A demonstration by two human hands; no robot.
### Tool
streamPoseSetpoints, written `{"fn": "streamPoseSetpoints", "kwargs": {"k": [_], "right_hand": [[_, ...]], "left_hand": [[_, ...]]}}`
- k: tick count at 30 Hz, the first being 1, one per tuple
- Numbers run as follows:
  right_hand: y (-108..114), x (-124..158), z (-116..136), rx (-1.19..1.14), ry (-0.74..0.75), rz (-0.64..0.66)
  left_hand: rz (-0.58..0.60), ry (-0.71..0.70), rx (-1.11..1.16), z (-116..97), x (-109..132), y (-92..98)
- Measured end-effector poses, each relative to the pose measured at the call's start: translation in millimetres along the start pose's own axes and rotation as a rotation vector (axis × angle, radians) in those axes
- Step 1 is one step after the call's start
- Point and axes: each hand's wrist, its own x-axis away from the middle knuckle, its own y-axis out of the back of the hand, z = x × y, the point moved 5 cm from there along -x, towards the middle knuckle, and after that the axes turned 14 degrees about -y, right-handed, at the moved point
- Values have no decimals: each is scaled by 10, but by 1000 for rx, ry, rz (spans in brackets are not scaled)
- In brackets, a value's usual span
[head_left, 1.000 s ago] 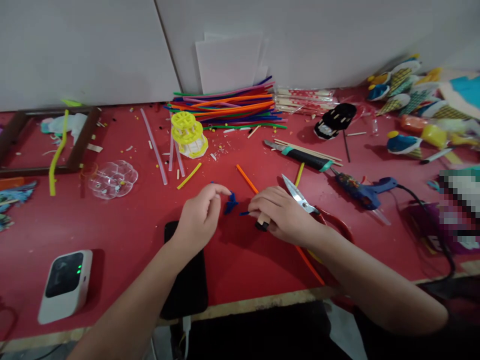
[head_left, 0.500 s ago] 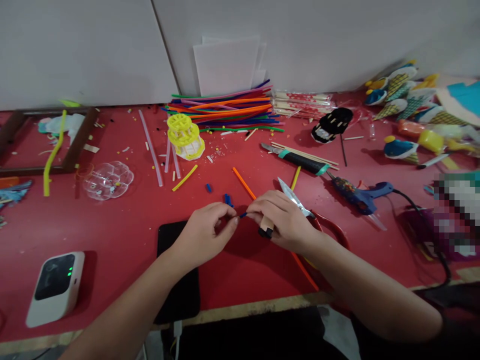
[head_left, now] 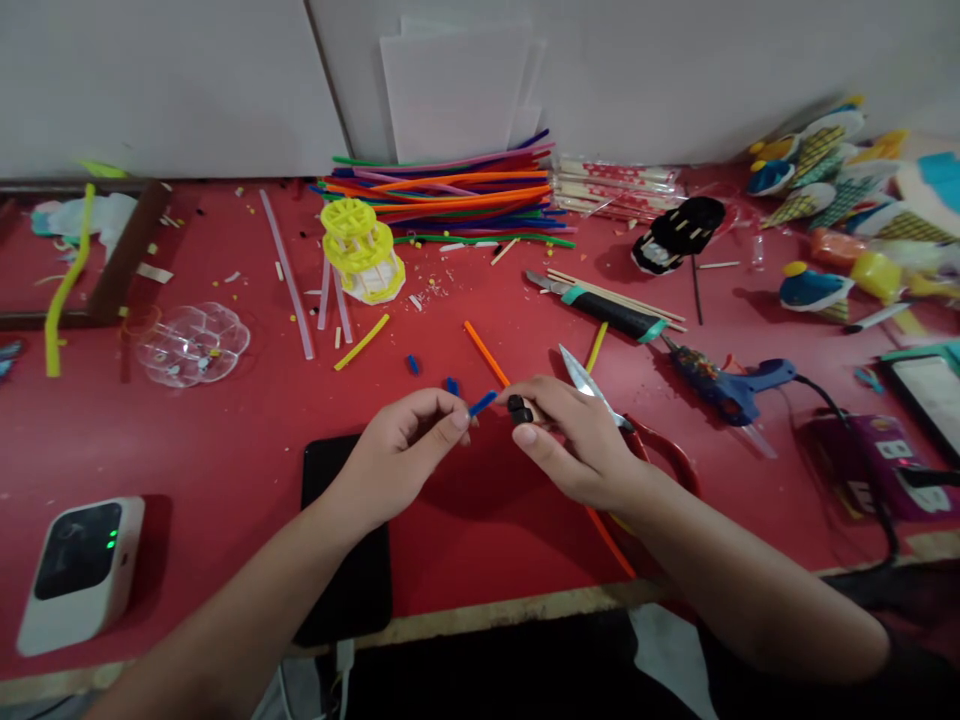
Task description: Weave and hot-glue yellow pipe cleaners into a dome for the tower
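Note:
Between the thumb and fingers of my left hand (head_left: 405, 440) is a short blue stick (head_left: 482, 403), pointing up to the right. My right hand (head_left: 574, 435) is closed around a small black and tan piece (head_left: 519, 409), its black end showing near the thumb. The two hands are slightly apart. Short blue bits (head_left: 413, 365) lie on the red table beyond them. An orange stick (head_left: 484, 350) runs toward my right hand, and scissors (head_left: 589, 385) with red handles lie beside that hand.
Behind are a yellow tiered model (head_left: 361, 250), a pile of coloured sticks (head_left: 450, 205) and a black model (head_left: 679, 235). A utility knife (head_left: 611, 313) and glue gun (head_left: 724, 385) lie right. A black phone (head_left: 349, 560) and white device (head_left: 82, 570) are at the near left.
The blue stick now shows more fully in my left hand, and my right fingers have come off it. The black end has turned up in my right hand. The view has shifted slightly.

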Motion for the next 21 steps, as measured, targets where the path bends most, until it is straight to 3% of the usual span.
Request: {"fn": "streamPoseSetpoints", "kwargs": {"k": [9,21], "right_hand": [[-32,53,-81,-257,-85,66],[-95,56,-114,-239,-89,110]], "left_hand": [[112,-89,-96,-37,4,-47],[145,-34,-67,19,6,-84]]}}
